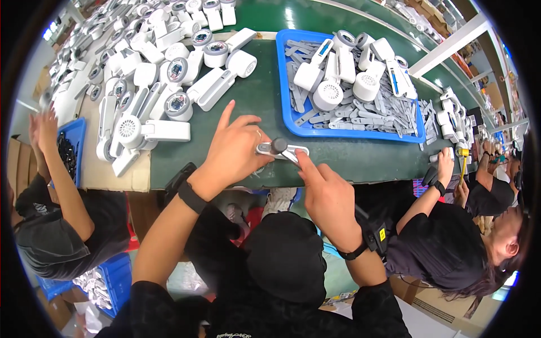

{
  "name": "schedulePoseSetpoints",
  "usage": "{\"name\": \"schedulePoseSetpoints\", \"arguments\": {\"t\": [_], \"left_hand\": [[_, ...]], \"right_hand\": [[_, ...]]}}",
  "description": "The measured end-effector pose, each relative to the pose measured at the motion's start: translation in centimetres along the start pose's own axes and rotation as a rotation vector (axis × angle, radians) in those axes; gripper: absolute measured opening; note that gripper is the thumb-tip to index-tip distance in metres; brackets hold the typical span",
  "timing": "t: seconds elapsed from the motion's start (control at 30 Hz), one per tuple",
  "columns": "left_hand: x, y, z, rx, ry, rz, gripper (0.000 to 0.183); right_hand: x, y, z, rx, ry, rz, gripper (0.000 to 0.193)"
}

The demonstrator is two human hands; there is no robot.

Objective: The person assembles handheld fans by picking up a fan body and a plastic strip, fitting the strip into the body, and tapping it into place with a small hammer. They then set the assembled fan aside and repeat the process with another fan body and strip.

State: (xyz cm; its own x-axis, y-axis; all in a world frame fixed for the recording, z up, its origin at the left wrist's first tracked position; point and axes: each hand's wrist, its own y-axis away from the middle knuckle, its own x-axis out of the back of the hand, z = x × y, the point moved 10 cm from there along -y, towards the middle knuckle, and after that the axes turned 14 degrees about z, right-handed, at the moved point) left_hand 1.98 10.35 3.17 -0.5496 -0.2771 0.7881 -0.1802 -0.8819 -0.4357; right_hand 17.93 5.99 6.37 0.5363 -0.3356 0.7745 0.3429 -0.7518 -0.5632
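At the bench's near edge, my left hand (pixel 232 151) pinches one end of a slim white and grey strip-shaped part (pixel 301 151). Its other fingers are raised and spread. My right hand (pixel 332 197) is closed around a small hammer-like tool (pixel 279 145), with a dark round head and a metal shaft. The tool's head lies over the strip, and whether they touch I cannot tell. Left of my hands sits a large pile of white round-headed fan-like units (pixel 177 107), some with circuit boards showing in their heads.
A blue tray (pixel 293 127) at the back right holds grey strips and several white units. Other strips (pixel 429 124) lie beside it on the green bench (pixel 225 169). Co-workers sit on both sides; a blue bin (pixel 80 141) stands by the left one.
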Motion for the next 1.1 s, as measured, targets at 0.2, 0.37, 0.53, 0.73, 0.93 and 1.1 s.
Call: {"name": "schedulePoseSetpoints", "arguments": {"t": [0.2,0.37,0.53,0.73,0.93,1.1], "left_hand": [[-0.2,0.1,-0.4,0.015,0.016,0.009,0.024],[-0.3,0.5,-0.8,0.02,-0.04,-0.063,0.04],[2.5,1.5,0.1,-0.042,0.068,0.057,0.089],[2.8,4.4,-2.8,0.192,0.352,0.136,0.087],[3.9,4.3,-3.6,0.438,0.352,0.184,0.065],[1.0,4.4,-6.1,0.886,0.345,-0.1,0.059]], "right_hand": [[2.7,1.2,1.9,-0.061,0.105,0.06,0.044],[1.5,1.2,2.9,-0.128,0.04,-0.012,0.039],[-1.9,0.9,5.3,-0.319,-0.47,0.122,0.042],[-5.4,0.3,5.3,-0.422,-0.6,0.041,0.034],[-7.8,1.5,6.4,-1.073,-0.904,-0.245,0.032],[-5.0,2.1,9.6,-1.024,-0.858,-0.115,0.032]]}}
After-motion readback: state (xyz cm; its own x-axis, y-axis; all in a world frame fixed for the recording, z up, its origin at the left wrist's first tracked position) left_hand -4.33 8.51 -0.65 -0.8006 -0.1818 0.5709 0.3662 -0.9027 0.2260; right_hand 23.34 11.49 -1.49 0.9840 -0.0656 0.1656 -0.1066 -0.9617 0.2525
